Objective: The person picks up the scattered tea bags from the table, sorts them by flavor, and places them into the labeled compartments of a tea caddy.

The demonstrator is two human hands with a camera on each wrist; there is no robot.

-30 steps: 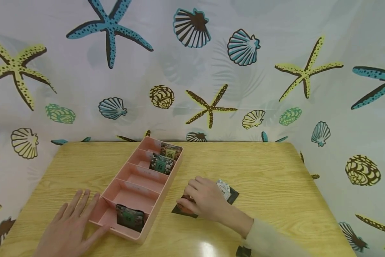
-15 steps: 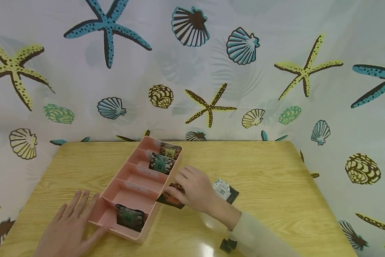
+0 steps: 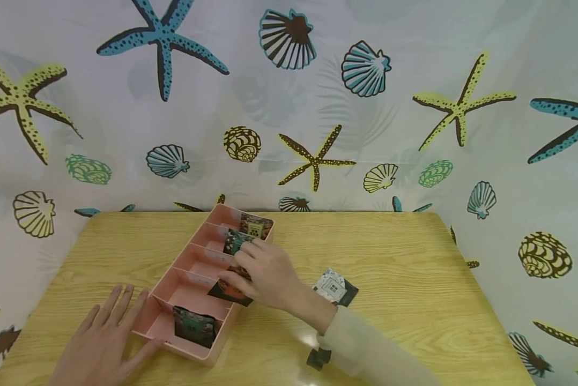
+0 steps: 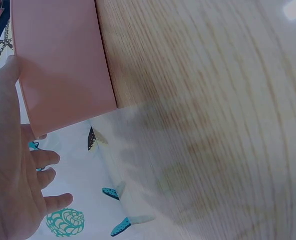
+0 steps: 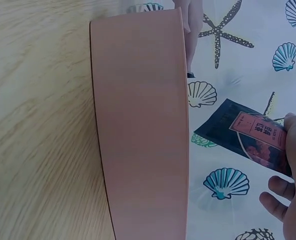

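My right hand (image 3: 267,273) pinches a dark sachet with a red label (image 5: 258,131) by its edge. In the head view it holds the sachet tilted over the right side of a pink divided box (image 3: 185,295), around the middle compartments. The fingers partly hide a green-labelled sachet (image 3: 231,244) in the second compartment from the far end. My left hand (image 3: 98,338) lies at the box's near left corner with fingers straight and spread. Its thumb touches the near rim; in the left wrist view the thumb tip (image 4: 11,65) meets the box edge.
Another sachet (image 3: 256,226) stands in the farthest compartment and one (image 3: 194,327) in the nearest. A white-patterned sachet (image 3: 334,287) lies over something dark on the wooden table (image 3: 390,257), right of the box. A small black object (image 3: 319,358) shows beside the right sleeve. A patterned curtain (image 3: 289,107) hangs behind.
My right hand has carried the red-labelled sachet left and away from me, from the table to over the box. The white-patterned sachet shows more fully. The left hand has stayed put.
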